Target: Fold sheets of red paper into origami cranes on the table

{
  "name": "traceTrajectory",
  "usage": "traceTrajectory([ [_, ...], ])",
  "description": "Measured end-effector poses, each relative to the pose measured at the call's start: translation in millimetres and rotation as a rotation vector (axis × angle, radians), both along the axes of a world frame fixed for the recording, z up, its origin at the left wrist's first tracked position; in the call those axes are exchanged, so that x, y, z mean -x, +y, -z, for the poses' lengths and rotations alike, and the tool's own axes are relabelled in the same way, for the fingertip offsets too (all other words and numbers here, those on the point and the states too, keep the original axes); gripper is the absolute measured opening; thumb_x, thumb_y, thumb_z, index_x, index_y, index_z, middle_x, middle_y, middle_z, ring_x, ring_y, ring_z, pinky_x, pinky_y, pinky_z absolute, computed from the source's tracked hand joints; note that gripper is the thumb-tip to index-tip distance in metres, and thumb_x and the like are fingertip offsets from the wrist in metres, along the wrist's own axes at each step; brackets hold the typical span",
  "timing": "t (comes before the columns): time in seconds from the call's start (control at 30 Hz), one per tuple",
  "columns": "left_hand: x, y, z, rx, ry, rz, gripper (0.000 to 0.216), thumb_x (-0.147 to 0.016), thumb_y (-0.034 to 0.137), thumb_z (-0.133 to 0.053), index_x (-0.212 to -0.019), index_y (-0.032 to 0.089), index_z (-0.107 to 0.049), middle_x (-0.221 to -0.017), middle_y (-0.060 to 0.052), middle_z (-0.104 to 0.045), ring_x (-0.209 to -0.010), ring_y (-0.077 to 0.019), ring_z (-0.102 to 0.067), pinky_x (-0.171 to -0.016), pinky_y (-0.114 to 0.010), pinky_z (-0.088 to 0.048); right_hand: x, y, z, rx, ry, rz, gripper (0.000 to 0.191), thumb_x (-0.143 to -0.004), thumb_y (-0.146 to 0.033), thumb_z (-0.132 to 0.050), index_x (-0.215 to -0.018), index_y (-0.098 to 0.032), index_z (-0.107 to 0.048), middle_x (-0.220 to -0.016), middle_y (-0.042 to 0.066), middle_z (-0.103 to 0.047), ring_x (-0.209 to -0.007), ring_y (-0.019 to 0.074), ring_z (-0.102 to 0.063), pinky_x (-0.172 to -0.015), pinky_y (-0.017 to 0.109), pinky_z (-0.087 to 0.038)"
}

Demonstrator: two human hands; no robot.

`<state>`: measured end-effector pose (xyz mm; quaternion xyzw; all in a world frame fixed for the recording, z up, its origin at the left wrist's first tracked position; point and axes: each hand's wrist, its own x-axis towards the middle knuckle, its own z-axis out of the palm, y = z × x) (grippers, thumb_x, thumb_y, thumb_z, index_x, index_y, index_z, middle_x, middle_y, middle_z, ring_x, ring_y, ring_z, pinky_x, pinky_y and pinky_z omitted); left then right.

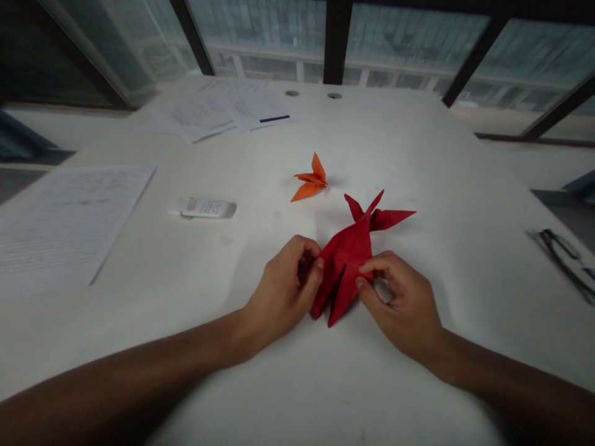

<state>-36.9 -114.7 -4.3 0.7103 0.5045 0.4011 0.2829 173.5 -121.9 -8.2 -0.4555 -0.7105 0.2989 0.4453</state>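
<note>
While your left hand [286,282] and right hand [400,297] pinch the red origami [348,254] on the near table [418,155], a small orange origami [310,181] sits just beyond.

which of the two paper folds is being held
The red fold, pinched by both hands, left and right. The smaller orange fold lies untouched farther back.

A small orange paper bird [310,180] sits near the middle of the white table [465,204]. A white remote [202,208] lies at its 9 o'clock, with a printed sheet [65,226] farther that way. More papers [218,113] lie at 11 o'clock, and glasses [564,255] at 4 o'clock.
</note>
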Motion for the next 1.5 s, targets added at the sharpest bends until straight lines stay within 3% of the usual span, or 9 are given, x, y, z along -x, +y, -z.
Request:
traceTrajectory([
  [0.23, 5, -1, -0.4, -0.068, 0.043, 0.047, 0.051, -0.085, 0.005, -0.051, -0.132, 0.022, -0.040, -0.074, 0.008, -0.044, -0.059, -0.0092, -0.046, -0.055, -0.022, -0.039, -6, 0, -1.0, 0.000, -0.029, 0.005, 0.029, -0.080, -0.002, -0.060, -0.099, -0.025, -0.061, -0.083, -0.004, -0.063, -0.070, 0.0127, -0.058, -0.064, 0.028, -0.047],
  [0.43, 3, 8, -5.0, 0.110, 0.040, 0.046, 0.025, -0.090, 0.012, -0.051, -0.113, 0.021, -0.057, -0.074, 0.006, -0.054, -0.061, -0.0106, -0.053, -0.057, -0.023, -0.043, -8, 3, 0.8, -0.039, -0.044, -0.078, 0.031, -0.082, -0.002, -0.057, -0.101, -0.026, -0.058, -0.083, -0.003, -0.059, -0.070, 0.0137, -0.056, -0.064, 0.029, -0.045],
  [0.63, 2, 11, -10.0, 0.168, 0.012, 0.177, 0.014, -0.096, 0.029, -0.061, -0.105, 0.020, -0.066, -0.092, -0.001, -0.068, -0.074, -0.0127, -0.062, -0.062, -0.024, -0.047, -10, -2, -1.2, -0.149, -0.077, -0.319, 0.035, -0.084, -0.002, -0.056, -0.108, -0.026, -0.057, -0.088, -0.001, -0.060, -0.075, 0.0156, -0.058, -0.068, 0.031, -0.049],
  [0.77, 4, 8, -11.8, 0.234, -0.095, 0.189, 0.035, -0.093, 0.039, -0.068, -0.121, 0.022, -0.056, -0.098, -0.002, -0.068, -0.074, -0.0132, -0.063, -0.062, -0.024, -0.050, -11, 0, -1.8, -0.066, -0.024, -0.243, 0.030, -0.086, -0.003, -0.056, -0.106, -0.026, -0.059, -0.087, -0.001, -0.057, -0.074, 0.0156, -0.056, -0.068, 0.031, -0.048],
  [0.9, 2, 6, -7.3, 0.256, -0.034, 0.177, 0.049, -0.089, 0.026, -0.070, -0.131, 0.025, -0.045, -0.098, 0.001, -0.065, -0.070, -0.0114, -0.061, -0.060, -0.023, -0.050, -10, 5, -2.9, -0.002, 0.001, -0.180, 0.026, -0.088, -0.005, -0.054, -0.103, -0.026, -0.061, -0.087, -0.001, -0.056, -0.072, 0.0157, -0.056, -0.066, 0.032, -0.047],
  [1.1, 1, 4, -0.5, 0.043, -0.014, 0.089, 0.071, -0.086, 0.027, -0.075, -0.147, 0.029, -0.039, -0.129, -0.010, -0.053, -0.098, -0.0185, -0.059, -0.064, -0.026, -0.053, -8, 6, -4.7, -0.037, -0.060, -0.201, 0.028, -0.087, -0.004, -0.055, -0.102, -0.026, -0.066, -0.090, 0.001, -0.060, -0.079, 0.0172, -0.059, -0.069, 0.033, -0.049],
  [1.17, 2, 4, -1.6, -0.037, 0.026, 0.097, 0.057, -0.090, 0.020, -0.068, -0.142, 0.028, -0.048, -0.125, -0.009, -0.053, -0.102, -0.0194, -0.058, -0.069, -0.027, -0.053, -8, 5, -5.0, -0.057, -0.063, -0.204, 0.027, -0.088, -0.005, -0.057, -0.103, -0.026, -0.065, -0.089, 0.001, -0.061, -0.078, 0.0169, -0.059, -0.069, 0.033, -0.050],
  [1.3, 3, 5, -7.6, -0.026, 0.107, 0.211, 0.006, -0.097, 0.024, -0.059, -0.097, 0.021, -0.064, -0.096, -0.004, -0.060, -0.091, -0.0186, -0.059, -0.077, -0.031, -0.051, -6, 3, -5.8, -0.124, -0.061, -0.205, 0.027, -0.088, -0.003, -0.060, -0.104, -0.025, -0.065, -0.090, 0.001, -0.064, -0.079, 0.0162, -0.062, -0.069, 0.032, -0.051],
  [1.5, 0, 5, -10.9, 0.073, 0.161, 0.196, 0.020, -0.088, 0.035, -0.071, -0.093, 0.021, -0.058, -0.093, -0.003, -0.060, -0.086, -0.0201, -0.058, -0.074, -0.033, -0.050, -5, 1, -6.7, -0.169, -0.034, -0.229, 0.027, -0.088, -0.003, -0.062, -0.102, -0.025, -0.064, -0.090, 0.001, -0.066, -0.080, 0.0167, -0.064, -0.070, 0.032, -0.053],
])
